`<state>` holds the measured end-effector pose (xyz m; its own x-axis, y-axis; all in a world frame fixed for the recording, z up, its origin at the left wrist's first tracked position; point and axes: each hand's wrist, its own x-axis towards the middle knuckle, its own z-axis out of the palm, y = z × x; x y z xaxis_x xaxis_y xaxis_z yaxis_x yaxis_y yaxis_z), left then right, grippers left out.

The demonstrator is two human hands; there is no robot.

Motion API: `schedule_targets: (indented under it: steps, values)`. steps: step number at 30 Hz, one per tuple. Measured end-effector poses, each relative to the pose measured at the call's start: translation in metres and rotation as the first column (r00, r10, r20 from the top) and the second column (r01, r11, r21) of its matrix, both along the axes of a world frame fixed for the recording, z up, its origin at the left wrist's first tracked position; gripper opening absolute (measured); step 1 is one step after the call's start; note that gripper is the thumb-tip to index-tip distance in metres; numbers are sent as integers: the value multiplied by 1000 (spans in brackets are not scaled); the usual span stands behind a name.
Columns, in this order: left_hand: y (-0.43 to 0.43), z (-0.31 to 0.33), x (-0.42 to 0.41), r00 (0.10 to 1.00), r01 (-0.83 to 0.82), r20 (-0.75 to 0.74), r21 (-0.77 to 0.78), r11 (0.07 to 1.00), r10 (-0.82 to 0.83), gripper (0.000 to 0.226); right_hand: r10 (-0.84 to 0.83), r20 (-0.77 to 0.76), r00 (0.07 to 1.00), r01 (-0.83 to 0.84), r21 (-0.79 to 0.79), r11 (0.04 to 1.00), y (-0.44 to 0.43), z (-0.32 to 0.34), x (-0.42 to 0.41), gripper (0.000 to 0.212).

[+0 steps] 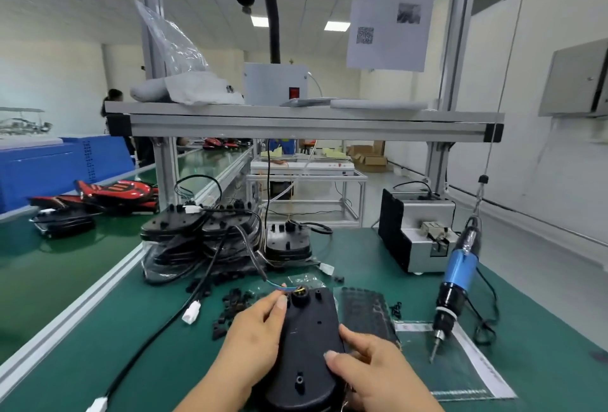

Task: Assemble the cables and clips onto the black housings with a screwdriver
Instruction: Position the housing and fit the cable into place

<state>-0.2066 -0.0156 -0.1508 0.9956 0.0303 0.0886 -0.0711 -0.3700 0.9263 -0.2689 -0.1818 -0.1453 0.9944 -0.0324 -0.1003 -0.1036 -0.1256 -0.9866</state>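
Observation:
A black oval housing (pixel 307 339) lies on the green mat in front of me. My left hand (pixel 253 339) grips its left edge, thumb up near the round socket where coloured wires (pixel 279 286) enter. My right hand (pixel 371 369) holds the right edge with thumb and fingers curled on it. A black cable (pixel 158 329) with a white connector (pixel 191 312) runs off to the left. Small black clips (pixel 230 306) lie scattered beside the left hand. The blue electric screwdriver (pixel 455 283) hangs on a cord at the right, tip near the mat.
Stacks of black housings with cables (pixel 200 234) stand behind the work spot. A grey screw feeder box (pixel 418 234) sits at the back right. A black ribbed tray (pixel 365 313) and a clear bag (pixel 460 365) lie to the right. The conveyor belt (pixel 49 260) carries red parts at left.

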Motion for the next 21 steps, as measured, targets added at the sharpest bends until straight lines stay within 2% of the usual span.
schedule_targets:
  steps: [3,7,9,11,13,15,18,21]
  values:
    - [0,-3,0,999,-48,12,88,995,47,39,55,7,998,-53,-193,980,-2,2,2,32]
    - [1,-6,-2,997,-46,-56,171,984,57,37,108,34,994,-85,-404,911,-4,1,3,31]
    - [2,-4,-4,994,-30,-103,125,992,43,34,145,49,988,-102,-496,862,-7,1,6,28]
    - [3,-1,-7,989,12,-149,7,1000,-11,33,198,40,979,-139,-576,805,-10,6,7,27]
    - [6,1,-9,981,45,-185,-89,995,-61,33,227,79,971,-127,-634,763,-14,11,9,40]
    - [10,4,-12,977,72,-194,-92,993,-89,34,174,186,967,-21,-621,783,-18,20,15,49]
    - [16,11,-8,986,35,-157,-84,996,-48,41,104,321,941,79,-507,858,-12,43,33,29]
    - [23,34,5,990,-78,-131,-176,981,55,53,156,366,918,57,-508,859,9,67,57,27]
